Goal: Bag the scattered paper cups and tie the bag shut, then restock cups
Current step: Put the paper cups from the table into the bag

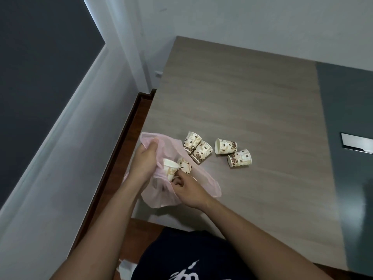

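Note:
A thin pink plastic bag [207,183] lies at the table's near left corner. My left hand [144,164] grips its upper edge and holds the mouth apart. My right hand [186,188] pinches a paper cup [169,168] with a coffee-bean print at the bag's mouth. A second cup [184,165] rests right beside it, inside the opening. Several more printed cups lie on their sides on the table: a touching pair [196,147] just beyond the bag and two others [225,146] [240,158] further right.
The wood-grain table [242,98] stands against a white wall, its left edge close to a dark wooden skirting [129,126]. A dark grey panel with a metal plate [356,144] covers the table's right side. Something white [126,267] lies on the floor by my legs.

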A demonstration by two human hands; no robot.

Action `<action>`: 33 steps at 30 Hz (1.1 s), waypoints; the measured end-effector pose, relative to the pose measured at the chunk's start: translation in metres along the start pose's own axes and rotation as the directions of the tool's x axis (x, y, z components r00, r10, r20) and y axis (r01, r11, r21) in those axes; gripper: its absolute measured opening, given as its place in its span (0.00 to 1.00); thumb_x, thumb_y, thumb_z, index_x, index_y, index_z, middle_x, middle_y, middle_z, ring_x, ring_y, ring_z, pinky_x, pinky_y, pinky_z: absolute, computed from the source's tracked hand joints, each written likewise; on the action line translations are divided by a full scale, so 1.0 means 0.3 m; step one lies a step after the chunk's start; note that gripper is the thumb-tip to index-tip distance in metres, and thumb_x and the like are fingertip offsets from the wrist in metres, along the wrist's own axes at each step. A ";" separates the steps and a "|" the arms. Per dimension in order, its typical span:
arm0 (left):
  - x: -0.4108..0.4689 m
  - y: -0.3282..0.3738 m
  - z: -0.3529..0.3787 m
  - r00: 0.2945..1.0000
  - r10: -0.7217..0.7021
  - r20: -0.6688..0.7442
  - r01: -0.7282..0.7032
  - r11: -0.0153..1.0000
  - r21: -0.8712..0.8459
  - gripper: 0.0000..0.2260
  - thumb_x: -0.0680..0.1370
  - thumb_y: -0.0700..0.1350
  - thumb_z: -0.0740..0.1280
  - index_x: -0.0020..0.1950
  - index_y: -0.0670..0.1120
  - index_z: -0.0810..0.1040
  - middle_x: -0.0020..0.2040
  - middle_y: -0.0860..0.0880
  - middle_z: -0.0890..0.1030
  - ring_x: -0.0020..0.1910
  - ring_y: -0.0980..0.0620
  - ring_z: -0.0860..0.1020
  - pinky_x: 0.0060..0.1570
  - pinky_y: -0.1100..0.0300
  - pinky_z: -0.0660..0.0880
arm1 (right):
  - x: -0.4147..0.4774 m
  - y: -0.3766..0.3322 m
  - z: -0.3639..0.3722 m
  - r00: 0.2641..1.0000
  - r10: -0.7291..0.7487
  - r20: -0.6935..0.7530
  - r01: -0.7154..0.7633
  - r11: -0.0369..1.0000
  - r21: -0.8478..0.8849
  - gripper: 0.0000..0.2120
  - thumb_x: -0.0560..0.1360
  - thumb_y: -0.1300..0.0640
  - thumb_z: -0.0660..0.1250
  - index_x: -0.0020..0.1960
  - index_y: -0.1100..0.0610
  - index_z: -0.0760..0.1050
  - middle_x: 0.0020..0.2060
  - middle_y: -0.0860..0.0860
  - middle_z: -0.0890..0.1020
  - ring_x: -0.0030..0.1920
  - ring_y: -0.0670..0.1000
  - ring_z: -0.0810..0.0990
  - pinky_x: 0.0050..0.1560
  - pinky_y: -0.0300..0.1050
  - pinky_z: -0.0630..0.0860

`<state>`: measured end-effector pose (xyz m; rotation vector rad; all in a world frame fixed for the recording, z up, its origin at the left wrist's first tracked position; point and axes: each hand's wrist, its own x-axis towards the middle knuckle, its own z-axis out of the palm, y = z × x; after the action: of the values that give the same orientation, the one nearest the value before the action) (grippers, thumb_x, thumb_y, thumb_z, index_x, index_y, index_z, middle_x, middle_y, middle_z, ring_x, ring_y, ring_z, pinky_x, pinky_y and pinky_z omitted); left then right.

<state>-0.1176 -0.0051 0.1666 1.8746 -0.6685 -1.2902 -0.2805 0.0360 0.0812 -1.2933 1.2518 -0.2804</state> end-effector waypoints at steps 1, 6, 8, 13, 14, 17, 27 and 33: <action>-0.002 0.006 -0.005 1.000 0.024 -0.001 -0.024 1.000 -0.018 0.15 0.87 0.54 0.64 0.54 0.47 0.86 0.53 0.35 0.88 0.53 0.38 0.88 0.53 0.43 0.84 | 0.010 0.001 0.002 1.000 -0.006 0.016 0.006 0.998 -0.060 0.26 0.71 0.31 0.66 0.56 0.51 0.79 0.41 0.47 0.84 0.42 0.48 0.79 0.46 0.47 0.75; -0.010 0.022 -0.029 0.998 0.043 -0.056 -0.049 0.993 -0.112 0.11 0.86 0.55 0.68 0.50 0.52 0.87 0.49 0.48 0.90 0.52 0.47 0.88 0.55 0.48 0.83 | 0.079 0.050 -0.008 0.990 -0.137 0.027 0.135 0.895 -0.425 0.17 0.84 0.45 0.63 0.40 0.50 0.79 0.40 0.53 0.87 0.39 0.52 0.78 0.44 0.49 0.72; -0.010 0.023 -0.041 0.998 0.042 -0.053 -0.050 0.988 -0.148 0.11 0.86 0.56 0.69 0.52 0.52 0.87 0.50 0.49 0.90 0.52 0.48 0.88 0.55 0.49 0.84 | 0.095 0.051 -0.027 0.985 -0.171 -0.022 0.142 0.881 -0.451 0.21 0.85 0.44 0.63 0.40 0.55 0.83 0.39 0.50 0.88 0.38 0.51 0.81 0.45 0.52 0.78; 0.008 0.006 -0.064 0.995 0.041 -0.094 -0.055 0.988 -0.146 0.10 0.86 0.56 0.70 0.50 0.53 0.86 0.50 0.50 0.89 0.52 0.52 0.87 0.47 0.59 0.80 | 0.089 -0.019 -0.169 0.878 -0.342 -0.335 0.196 0.896 -0.399 0.22 0.87 0.45 0.64 0.41 0.55 0.85 0.33 0.45 0.86 0.30 0.43 0.81 0.37 0.43 0.78; 0.016 -0.001 -0.068 0.996 0.037 -0.086 -0.050 0.986 -0.157 0.10 0.86 0.56 0.70 0.51 0.53 0.86 0.51 0.50 0.90 0.52 0.52 0.88 0.47 0.59 0.80 | 0.096 -0.023 -0.207 0.857 -0.339 -0.388 0.183 0.904 -0.387 0.21 0.87 0.44 0.64 0.42 0.54 0.83 0.33 0.45 0.86 0.30 0.43 0.80 0.36 0.43 0.76; 0.015 -0.009 -0.082 0.998 0.013 -0.068 -0.026 0.979 -0.204 0.09 0.85 0.56 0.71 0.52 0.53 0.86 0.53 0.50 0.90 0.54 0.49 0.88 0.50 0.57 0.82 | 0.138 -0.014 -0.312 0.838 -0.255 -0.482 0.072 0.928 -0.365 0.14 0.87 0.44 0.63 0.51 0.51 0.79 0.42 0.45 0.86 0.40 0.47 0.83 0.40 0.46 0.74; -0.049 -0.086 -0.167 1.000 -0.012 0.011 0.013 0.998 -0.063 0.13 0.87 0.54 0.68 0.53 0.49 0.90 0.49 0.52 0.92 0.51 0.53 0.90 0.58 0.53 0.83 | 0.272 0.130 -0.465 0.975 0.147 -0.167 -0.199 0.912 -0.359 0.17 0.83 0.42 0.72 0.68 0.47 0.86 0.76 0.58 0.73 0.80 0.58 0.72 0.74 0.47 0.69; -0.055 -0.144 -0.209 0.999 -0.043 -0.033 0.043 0.999 0.001 0.16 0.87 0.58 0.66 0.51 0.51 0.89 0.46 0.56 0.92 0.46 0.59 0.89 0.52 0.57 0.81 | 0.310 0.225 -0.437 0.958 0.132 -0.253 -0.236 0.866 -0.442 0.10 0.82 0.51 0.73 0.60 0.48 0.89 0.60 0.53 0.90 0.49 0.56 0.89 0.57 0.50 0.84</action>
<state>-0.0647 0.0505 0.1535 1.9174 -0.6154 -1.2834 -0.3813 -0.0843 0.0054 -1.5661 1.6905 0.0304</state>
